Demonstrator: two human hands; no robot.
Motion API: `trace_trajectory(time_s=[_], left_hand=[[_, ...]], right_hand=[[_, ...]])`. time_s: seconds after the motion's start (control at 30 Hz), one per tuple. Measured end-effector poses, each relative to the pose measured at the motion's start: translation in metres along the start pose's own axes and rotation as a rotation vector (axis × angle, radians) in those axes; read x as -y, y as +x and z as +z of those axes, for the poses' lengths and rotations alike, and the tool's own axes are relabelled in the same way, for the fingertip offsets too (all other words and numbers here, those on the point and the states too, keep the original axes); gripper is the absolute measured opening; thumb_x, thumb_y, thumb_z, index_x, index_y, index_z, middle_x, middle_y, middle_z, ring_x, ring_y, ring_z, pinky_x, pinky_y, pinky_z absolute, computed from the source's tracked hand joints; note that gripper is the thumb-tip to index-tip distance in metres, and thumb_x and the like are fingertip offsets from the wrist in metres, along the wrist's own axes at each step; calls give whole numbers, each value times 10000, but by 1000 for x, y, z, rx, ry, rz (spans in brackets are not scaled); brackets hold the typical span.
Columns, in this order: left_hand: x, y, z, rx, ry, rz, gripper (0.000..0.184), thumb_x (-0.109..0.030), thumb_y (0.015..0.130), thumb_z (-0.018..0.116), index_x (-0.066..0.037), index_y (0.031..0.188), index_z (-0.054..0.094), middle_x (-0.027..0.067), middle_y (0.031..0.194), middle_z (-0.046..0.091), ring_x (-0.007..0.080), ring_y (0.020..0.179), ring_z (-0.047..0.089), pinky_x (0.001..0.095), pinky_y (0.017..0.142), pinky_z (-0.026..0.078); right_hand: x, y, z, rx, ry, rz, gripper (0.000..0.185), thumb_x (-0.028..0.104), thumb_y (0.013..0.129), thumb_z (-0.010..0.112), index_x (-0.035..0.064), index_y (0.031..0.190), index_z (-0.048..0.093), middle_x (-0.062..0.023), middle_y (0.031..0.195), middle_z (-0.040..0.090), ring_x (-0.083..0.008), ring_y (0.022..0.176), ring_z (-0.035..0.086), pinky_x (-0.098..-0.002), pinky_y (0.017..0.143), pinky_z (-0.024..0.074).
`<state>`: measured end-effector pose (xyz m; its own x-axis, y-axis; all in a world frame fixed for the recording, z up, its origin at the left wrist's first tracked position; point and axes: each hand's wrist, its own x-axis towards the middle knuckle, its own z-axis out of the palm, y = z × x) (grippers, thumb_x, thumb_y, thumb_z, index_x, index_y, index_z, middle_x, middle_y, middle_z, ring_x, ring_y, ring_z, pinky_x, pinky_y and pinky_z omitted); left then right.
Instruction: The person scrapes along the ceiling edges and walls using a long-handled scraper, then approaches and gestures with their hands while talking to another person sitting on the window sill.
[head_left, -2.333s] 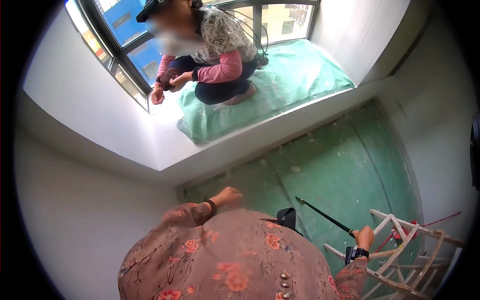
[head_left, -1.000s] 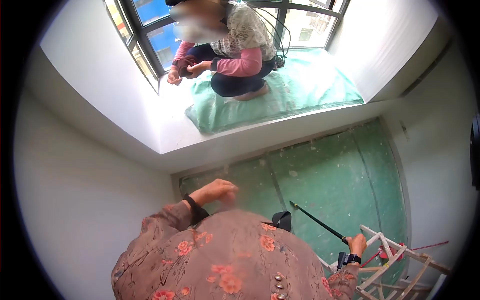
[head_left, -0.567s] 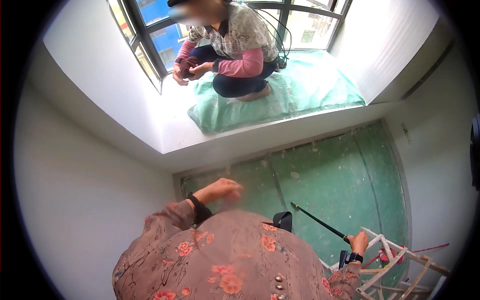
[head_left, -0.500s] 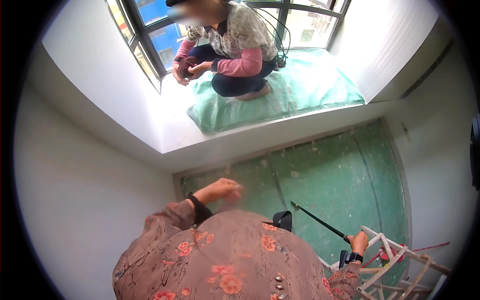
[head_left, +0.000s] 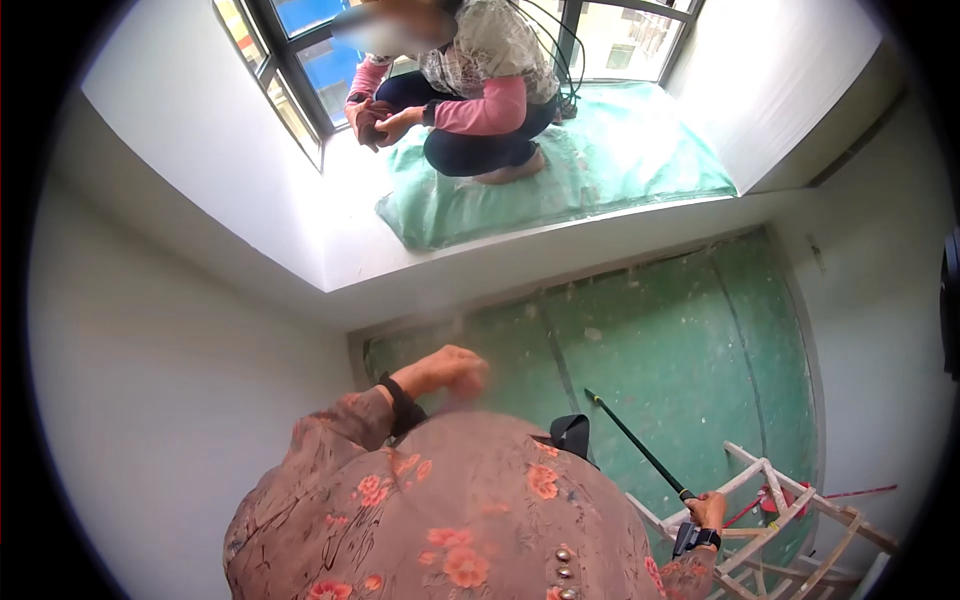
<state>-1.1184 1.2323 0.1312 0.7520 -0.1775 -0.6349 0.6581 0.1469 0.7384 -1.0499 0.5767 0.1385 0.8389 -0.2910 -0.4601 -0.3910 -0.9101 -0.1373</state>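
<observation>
My left hand [head_left: 455, 371] is bent in front of my chest, above the green floor covering [head_left: 640, 330]. Its fingers are curled, and blur hides whether anything is in them. At the lower right my right hand [head_left: 708, 510] is closed around the end of a thin black pole [head_left: 640, 447], which slants up and left over the floor. A dark device is strapped at my right wrist. Beside that hand stands a whitish wooden frame [head_left: 765, 465].
Another person [head_left: 485, 100] squats on the green-covered window ledge [head_left: 620, 170], both hands together on a dark brown cloth [head_left: 370, 122]. Black cables [head_left: 565, 60] hang behind them. A red object [head_left: 780, 498] lies behind the wooden frame. Walls stand left and right.
The view has tilted down slightly, so the ledge sits higher in the picture. The other person's hands have shifted on the cloth. My right hand still holds the pole, now a little further left.
</observation>
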Motion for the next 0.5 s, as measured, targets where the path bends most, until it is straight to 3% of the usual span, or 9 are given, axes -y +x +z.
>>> trace_trajectory(time_s=[0.03,0.13,0.33,0.43,0.5], left_hand=[[0,-1,2,-5,-12,-7,341,-269,903,502,-3,1113,541,95,837,658,145,726,634,258,650,517],[-5,1,6,-34,9,-48,347,-273,900,503,-3,1115,542,102,845,657,150,724,632,261,650,512],[1,3,15,-60,17,-15,333,-277,885,523,-18,1091,566,105,825,649,144,696,615,259,634,501],[6,0,17,-81,-14,-11,325,-273,874,531,-23,1077,578,104,811,647,140,675,605,260,623,500],[8,-3,17,-97,-15,-22,313,-261,868,528,-17,1055,587,106,802,646,139,676,605,257,615,499]], right_hand=[[34,-30,-18,60,98,93,332,130,608,738,-73,833,603,-156,641,612,-225,519,602,-330,458,466],[26,-34,-9,201,192,90,308,60,642,702,-99,877,582,-154,645,604,-196,488,581,-313,402,449],[-4,-37,19,659,422,164,356,61,724,641,-79,1037,542,-120,721,624,-192,518,588,-304,456,476],[33,-79,12,680,354,197,392,104,735,658,-37,1084,549,-106,790,635,-183,608,607,-304,540,494],[36,-88,22,688,445,37,393,149,775,640,8,1134,560,-80,911,639,-154,773,611,-278,681,488]])
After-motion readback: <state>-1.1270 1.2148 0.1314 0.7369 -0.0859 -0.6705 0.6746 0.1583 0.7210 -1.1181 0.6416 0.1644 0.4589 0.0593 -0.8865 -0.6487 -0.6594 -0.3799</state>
